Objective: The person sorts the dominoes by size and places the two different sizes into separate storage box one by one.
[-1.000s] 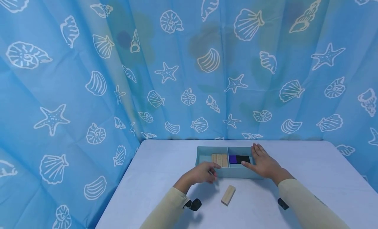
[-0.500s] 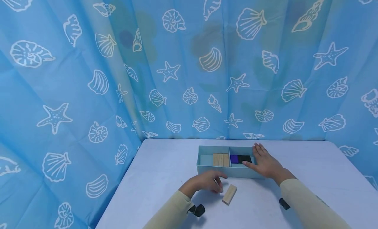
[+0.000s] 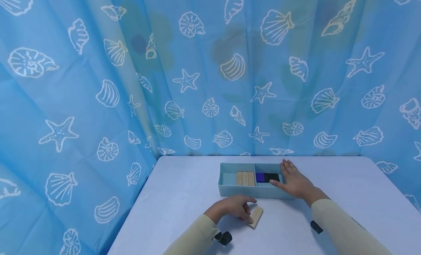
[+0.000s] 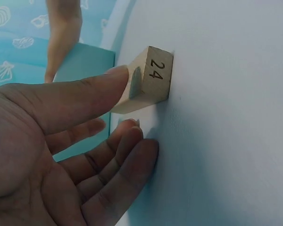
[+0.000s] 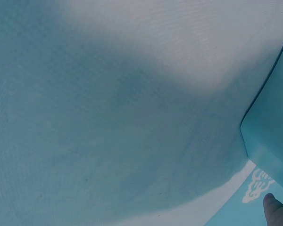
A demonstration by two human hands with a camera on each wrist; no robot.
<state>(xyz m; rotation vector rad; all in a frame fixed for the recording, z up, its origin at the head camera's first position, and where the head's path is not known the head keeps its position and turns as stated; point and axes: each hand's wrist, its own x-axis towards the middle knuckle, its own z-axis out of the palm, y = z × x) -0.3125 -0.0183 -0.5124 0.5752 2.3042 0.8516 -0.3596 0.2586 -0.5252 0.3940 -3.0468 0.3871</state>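
A plain wooden block (image 3: pixel 257 216) lies on the table in front of the box, its end marked 24 in the left wrist view. My left hand (image 3: pixel 236 206) is beside it, palm toward it. The thumb tip is right at the block (image 4: pixel 153 75), while the other fingers are loosely bent and apart from it. My right hand (image 3: pixel 297 182) rests with straight fingers over the right end of the light blue box (image 3: pixel 236 191). Only a fingertip of that hand (image 5: pixel 276 209) shows in the right wrist view.
A divider (image 3: pixel 254 174) splits the box in two. Several wooden blocks (image 3: pixel 245 178) stand side by side in the left compartment; a purple piece (image 3: pixel 260 177) and black pieces (image 3: pixel 271 177) are in the right one. A shell-patterned curtain (image 3: pixel 210 83) hangs behind the white table (image 3: pixel 184 196).
My left hand has moved from the front rim of the box toward the right and nearer to me, down to the loose wooden block. The right hand has stayed on the box.
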